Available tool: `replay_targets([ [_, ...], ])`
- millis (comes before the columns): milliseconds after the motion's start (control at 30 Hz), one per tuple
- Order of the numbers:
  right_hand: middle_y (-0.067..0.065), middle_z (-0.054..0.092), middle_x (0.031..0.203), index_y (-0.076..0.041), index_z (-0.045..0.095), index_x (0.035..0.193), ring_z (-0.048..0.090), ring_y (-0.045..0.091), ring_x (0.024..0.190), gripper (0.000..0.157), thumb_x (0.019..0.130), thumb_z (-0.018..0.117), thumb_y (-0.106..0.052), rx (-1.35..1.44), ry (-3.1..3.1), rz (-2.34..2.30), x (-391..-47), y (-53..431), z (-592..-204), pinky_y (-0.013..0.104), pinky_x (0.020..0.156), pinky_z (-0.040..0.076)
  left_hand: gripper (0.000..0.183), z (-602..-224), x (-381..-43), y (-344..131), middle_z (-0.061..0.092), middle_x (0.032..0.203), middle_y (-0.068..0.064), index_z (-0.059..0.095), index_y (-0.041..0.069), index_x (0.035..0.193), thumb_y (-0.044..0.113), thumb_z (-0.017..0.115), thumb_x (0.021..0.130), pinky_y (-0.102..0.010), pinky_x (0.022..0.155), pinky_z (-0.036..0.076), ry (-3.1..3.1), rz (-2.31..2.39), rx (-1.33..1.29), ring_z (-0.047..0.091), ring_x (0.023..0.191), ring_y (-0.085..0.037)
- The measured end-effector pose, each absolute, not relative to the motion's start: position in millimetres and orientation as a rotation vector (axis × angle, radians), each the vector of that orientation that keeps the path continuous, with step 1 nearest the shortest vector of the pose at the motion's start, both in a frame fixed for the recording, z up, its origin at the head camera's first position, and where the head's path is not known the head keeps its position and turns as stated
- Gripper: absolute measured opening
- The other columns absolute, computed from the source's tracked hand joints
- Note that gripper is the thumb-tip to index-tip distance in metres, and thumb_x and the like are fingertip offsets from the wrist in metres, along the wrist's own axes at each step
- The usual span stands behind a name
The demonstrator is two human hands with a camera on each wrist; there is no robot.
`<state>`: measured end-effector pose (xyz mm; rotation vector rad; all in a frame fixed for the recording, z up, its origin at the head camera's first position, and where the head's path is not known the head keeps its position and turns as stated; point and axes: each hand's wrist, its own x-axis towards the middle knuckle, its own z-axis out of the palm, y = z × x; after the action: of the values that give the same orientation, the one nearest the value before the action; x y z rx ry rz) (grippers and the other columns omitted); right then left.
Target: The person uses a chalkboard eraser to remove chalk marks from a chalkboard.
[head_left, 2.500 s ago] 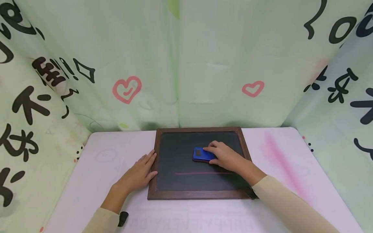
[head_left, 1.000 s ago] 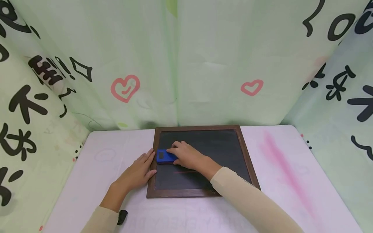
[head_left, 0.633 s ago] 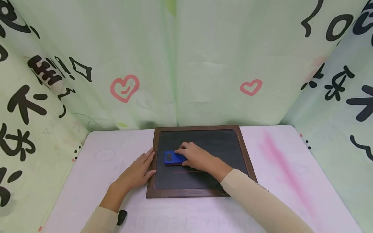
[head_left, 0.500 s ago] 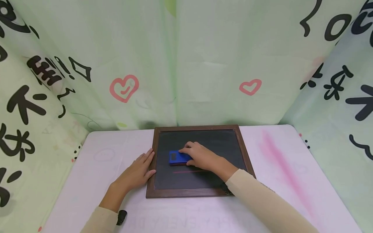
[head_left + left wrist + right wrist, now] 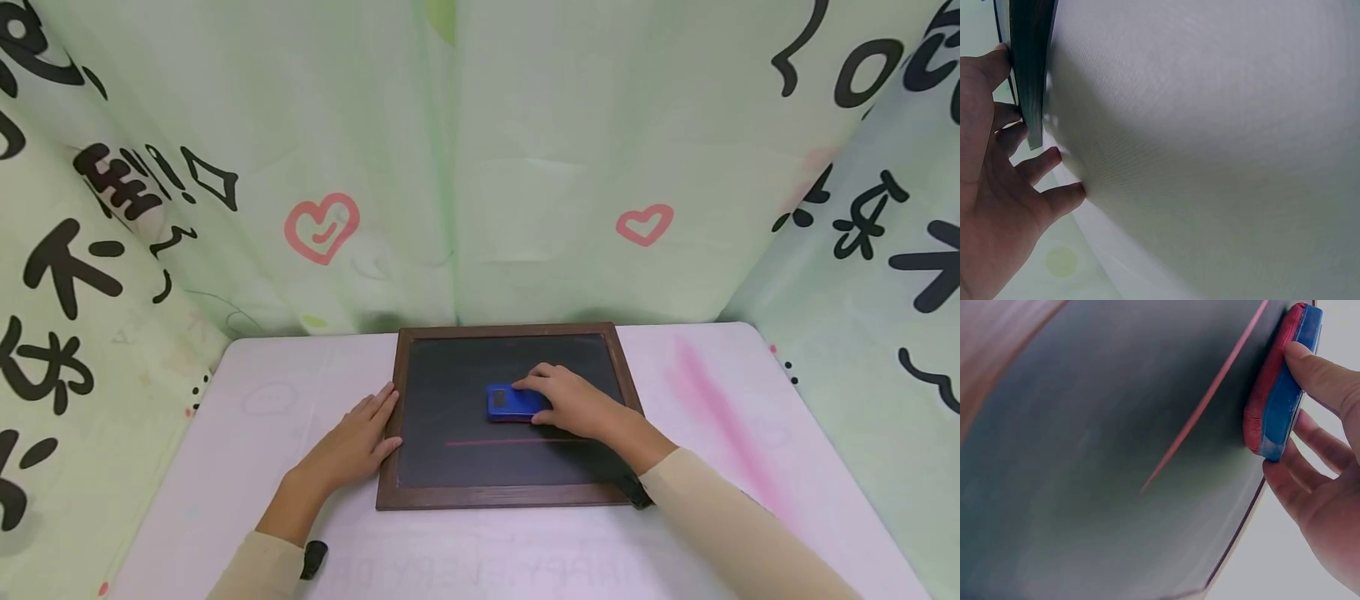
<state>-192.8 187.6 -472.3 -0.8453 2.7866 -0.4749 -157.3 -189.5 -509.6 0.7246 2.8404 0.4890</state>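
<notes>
A small blackboard (image 5: 457, 362) in a brown wooden frame lies on the white table. My right hand (image 5: 573, 402) grips a blue chalkboard eraser (image 5: 504, 403) from its right end, against the board's middle. In the right wrist view, the eraser's red felt side (image 5: 1268, 387) faces the board, with the thumb on one long side and fingers on the other. A pink chalk line (image 5: 487, 443) runs across the board below the eraser; my right arm is close to its right end. My left hand (image 5: 348, 446) rests against the frame's left edge (image 5: 1030, 69), fingers mostly straight.
The table (image 5: 720, 417) bears a pink smear at right and faint mirrored lettering in front. Behind and beside it hang pale green curtains (image 5: 525, 167) with hearts and black characters. A black strap piece (image 5: 313, 559) shows at the left wrist.
My right hand slid the eraser left to near the board's left frame, then back right to the middle. More of the pink line is uncovered now. The left hand stays in place.
</notes>
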Motion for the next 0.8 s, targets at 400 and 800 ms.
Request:
replay_targets([
  [400,0.017,0.063,0.13,-0.01,0.066,0.137,0.063,0.037,0.119,0.053,0.088,0.084,-0.019,-0.749,2.847,-0.508,-180,245,-470,0.054,0.1,0.055,0.073,-509,-159,-187,0.019,0.172,-0.015,0.024,-0.001,0.163,0.034,0.056,0.107,-0.06,0.123,0.029,2.835,0.479,0.73,0.028,0.154,-0.046],
  [800,0.016,0.062,0.129,-0.009,0.065,0.137,0.061,0.038,0.119,0.054,0.088,0.084,-0.019,-0.666,2.891,-0.532,-162,270,-469,0.056,0.099,0.054,0.073,-511,-158,-189,0.02,0.172,-0.016,0.025,-0.002,0.162,0.034,0.056,0.107,-0.058,0.124,0.03,2.841,0.469,0.737,0.028,0.154,-0.046],
])
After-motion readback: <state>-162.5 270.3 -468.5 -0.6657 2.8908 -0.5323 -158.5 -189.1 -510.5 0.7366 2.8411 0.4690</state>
